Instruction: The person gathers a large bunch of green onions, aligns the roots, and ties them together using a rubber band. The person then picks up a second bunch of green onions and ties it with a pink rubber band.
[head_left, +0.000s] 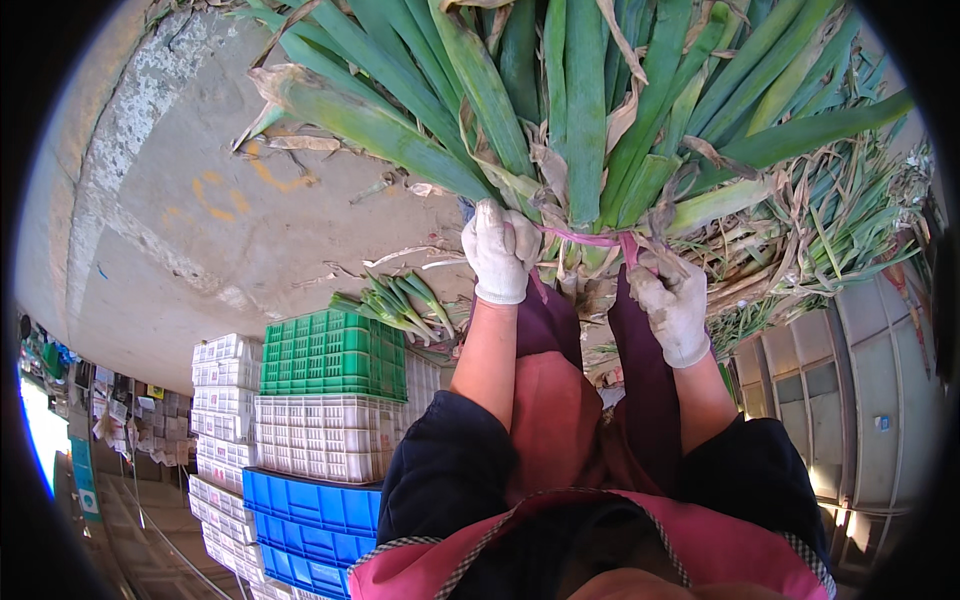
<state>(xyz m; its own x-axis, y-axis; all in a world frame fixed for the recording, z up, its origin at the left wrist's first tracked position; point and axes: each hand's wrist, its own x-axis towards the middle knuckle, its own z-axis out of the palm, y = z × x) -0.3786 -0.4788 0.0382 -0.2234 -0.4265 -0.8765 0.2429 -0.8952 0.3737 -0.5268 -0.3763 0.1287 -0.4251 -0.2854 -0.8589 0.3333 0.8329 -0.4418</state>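
A large bundle of green onions (585, 150) with broad leaves and dry brown tips spreads before me. A pink strip of tie (586, 238) runs across the bundle where the leaves come together. My left hand (501, 253), in a white knitted glove, is closed in a fist on the strip at the bundle's left side. To the right, my right hand (670, 300), in a soiled white glove, grips the strip's other end just below the leaves. The lower part of the bundle is mostly hidden between my legs and hands.
Loose green onions (405, 304) lie on the concrete floor (225, 255) to the left. Past them stand stacked crates: a green crate (334, 352), white crates (322, 439) and blue crates (311, 506). A heap of onion leaves and dry trimmings (825, 225) spreads on the right.
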